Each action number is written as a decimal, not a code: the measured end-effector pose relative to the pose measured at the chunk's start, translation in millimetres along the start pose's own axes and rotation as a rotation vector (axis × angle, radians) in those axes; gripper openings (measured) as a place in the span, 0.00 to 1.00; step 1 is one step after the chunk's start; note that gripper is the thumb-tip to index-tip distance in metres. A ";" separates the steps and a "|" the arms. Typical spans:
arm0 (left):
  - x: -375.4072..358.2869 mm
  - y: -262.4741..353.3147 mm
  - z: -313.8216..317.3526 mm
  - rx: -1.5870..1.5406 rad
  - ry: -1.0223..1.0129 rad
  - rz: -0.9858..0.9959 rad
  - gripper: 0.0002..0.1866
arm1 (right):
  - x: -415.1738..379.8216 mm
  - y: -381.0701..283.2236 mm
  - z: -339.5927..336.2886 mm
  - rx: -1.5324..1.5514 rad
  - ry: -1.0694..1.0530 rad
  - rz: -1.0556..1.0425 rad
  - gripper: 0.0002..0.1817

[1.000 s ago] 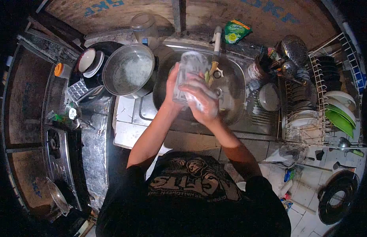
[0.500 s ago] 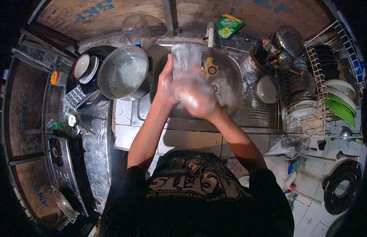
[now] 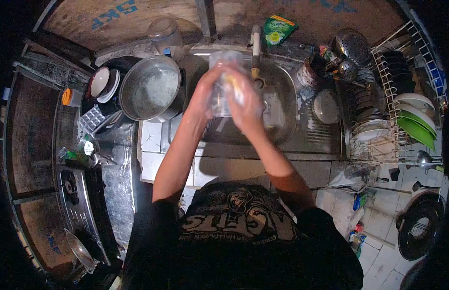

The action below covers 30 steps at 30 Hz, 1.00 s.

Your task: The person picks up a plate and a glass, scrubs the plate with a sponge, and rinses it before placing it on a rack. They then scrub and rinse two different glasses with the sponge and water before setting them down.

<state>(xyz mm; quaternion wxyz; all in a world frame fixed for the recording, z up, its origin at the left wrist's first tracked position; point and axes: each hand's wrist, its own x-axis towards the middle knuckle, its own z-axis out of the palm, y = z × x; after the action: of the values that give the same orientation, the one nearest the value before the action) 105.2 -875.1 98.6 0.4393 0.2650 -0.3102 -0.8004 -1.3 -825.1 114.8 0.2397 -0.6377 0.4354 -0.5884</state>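
Over the sink (image 3: pixel 282 113) I hold a clear, see-through jar (image 3: pixel 220 104), wet and smeared by motion. My left hand (image 3: pixel 205 89) is wrapped round its left side, fingers reaching across the upper part. My right hand (image 3: pixel 247 104) presses on the jar's right side, closed on a yellowish-white soapy pad (image 3: pixel 232 82), perhaps a sponge; blur hides its exact shape. The faucet (image 3: pixel 256 53) stands just behind and right of my hands.
Left of the sink is a large metal pot (image 3: pixel 152 89) with cloudy water. Another clear jar (image 3: pixel 165 37) and a green pouch (image 3: pixel 278 31) stand behind. On the right are a utensil holder (image 3: pixel 309 72), a round whitish dish (image 3: pixel 327 106) and a dish rack (image 3: pixel 386 92).
My left hand has moved up and over the jar. My right hand has shifted from across the jar's lower part up to its right side, and the yellowish pad now shows.
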 end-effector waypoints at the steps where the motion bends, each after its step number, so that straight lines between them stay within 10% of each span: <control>1: 2.0 -0.6 -8.4 -0.119 -0.068 0.007 0.25 | -10.7 4.5 4.7 -0.015 0.048 -0.040 0.19; 10: -4.7 -2.1 -2.0 -0.077 -0.078 0.046 0.24 | 53.0 56.8 -6.2 0.248 0.234 0.167 0.20; 16: 0.7 -3.1 -8.2 -0.178 0.113 0.157 0.20 | -3.2 69.5 20.9 0.158 0.208 0.686 0.24; 24: -1.4 -13.1 2.2 0.985 0.188 0.440 0.33 | 43.9 84.4 -21.8 1.128 0.003 1.146 0.19; 30: 4.2 6.9 7.9 0.508 0.298 0.409 0.21 | -4.0 72.2 21.5 0.779 0.177 1.092 0.19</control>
<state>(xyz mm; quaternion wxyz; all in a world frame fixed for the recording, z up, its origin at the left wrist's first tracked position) 101.4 -879.6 108.3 0.5509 0.4119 -0.4782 -0.5460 -0.1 -862.7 49.5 0.6784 -0.1428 0.4694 -0.5468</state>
